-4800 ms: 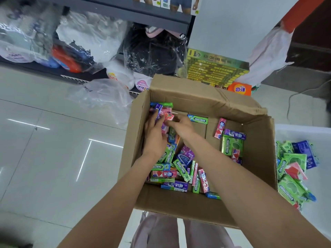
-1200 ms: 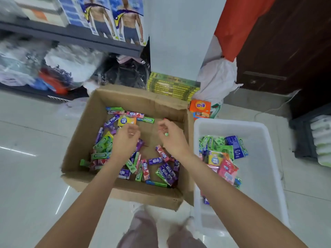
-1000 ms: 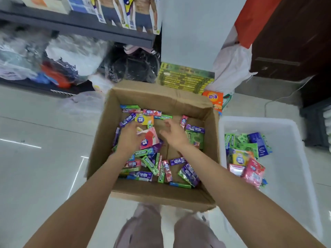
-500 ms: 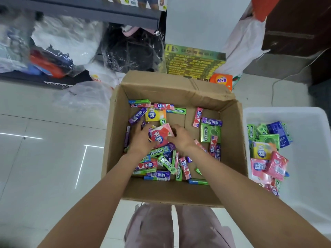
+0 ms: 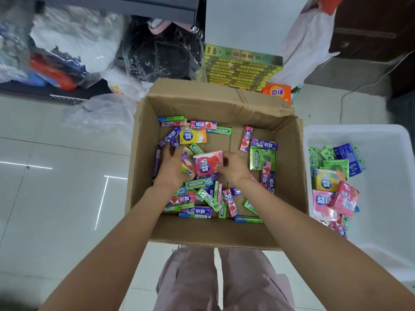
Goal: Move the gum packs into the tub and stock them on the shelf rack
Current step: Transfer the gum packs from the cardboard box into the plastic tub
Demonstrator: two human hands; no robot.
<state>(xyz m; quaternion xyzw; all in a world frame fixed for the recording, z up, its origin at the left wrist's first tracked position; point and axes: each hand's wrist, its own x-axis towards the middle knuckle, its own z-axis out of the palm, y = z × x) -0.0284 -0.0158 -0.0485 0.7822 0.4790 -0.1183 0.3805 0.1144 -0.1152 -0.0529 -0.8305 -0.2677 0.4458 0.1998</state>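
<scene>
Nearest the camera, below the cardboard box (image 5: 215, 234), a pair of pale pink trouser legs (image 5: 222, 279) stands on the glossy white floor tiles (image 5: 56, 198). Both forearms reach over the box's near wall, which hides the closest strip of its floor.

Inside the box lie loose gum packs (image 5: 202, 196) — green Doublemint sticks, purple, blue and pink-and-white ones — heaped mostly toward its left and near side. At the middle of the box the left hand (image 5: 171, 167) and right hand (image 5: 233, 168) meet around a pink flat pack (image 5: 207, 163) with white characters. The right hand's fingers curl onto its right edge and pinch it; the left hand lies palm down with fingers bent over other packs against its left edge, though whether it truly grips them is hard to tell. A yellow pack (image 5: 192, 136) lies beyond the hands, a large green pack (image 5: 262, 158) to their right.

Just right of the box stands the white tub (image 5: 386, 232), holding a smaller pile of green, blue, yellow and pink packs (image 5: 334, 182) along its left side.

Beyond the box's far flap sit an orange packet (image 5: 276, 92) and a stack of yellow-green cartons (image 5: 241, 67); further left — under a dark shelf (image 5: 139, 6) — are clear and black plastic bags (image 5: 125, 52).
</scene>
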